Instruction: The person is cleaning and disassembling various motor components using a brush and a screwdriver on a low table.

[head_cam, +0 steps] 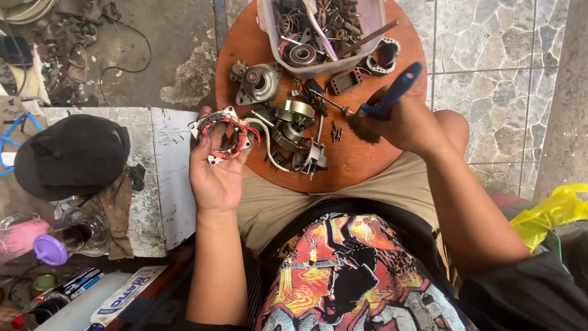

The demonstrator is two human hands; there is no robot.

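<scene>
Around me, the round wooden bench (361, 160) over my knees is crowded: a plastic tub (267, 26) of scrap metal parts sits at its far edge, a grey motor housing (260, 82) lies just left of centre, and a heap of dismantled motor pieces (296, 132) with a pale cable fills the middle, between my two hands. Off to my left, a black cap (72, 154) rests on a worn grey slab, with a purple-capped bottle (60, 244) nearer to me. A yellow bag (551, 211) shows at my right.

The stator (223, 134) is a squarish pale frame wound with red and dark wire, held over the left rim of the bench.

My left hand (214, 171) is palm up, fingers curled loosely, cradling the stator at the fingertips. My right hand (407, 125) is closed around a blue-handled brush (383, 103), its dark bristles pointing down toward the bench, apart from the stator.
</scene>
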